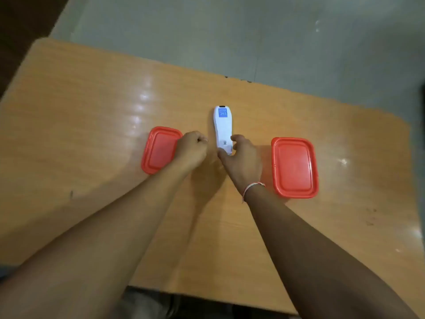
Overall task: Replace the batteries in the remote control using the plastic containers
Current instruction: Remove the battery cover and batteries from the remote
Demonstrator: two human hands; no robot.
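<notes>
A white remote control (222, 127) lies face down in the middle of the wooden table (92, 125), with a blue label near its far end. My right hand (242, 161) grips its near end between thumb and fingers. My left hand (192, 149) sits just left of the remote, fingers curled into a loose fist, holding nothing that I can see. Two plastic containers with closed red lids flank the hands: one on the left (158, 149), partly covered by my left hand, and a larger-looking one on the right (295, 167).
The table's far edge runs diagonally, with grey floor (230, 31) beyond it. The near edge lies close to my body. A thin bracelet (251, 187) circles my right wrist. Bare tabletop spreads to the far left and far right.
</notes>
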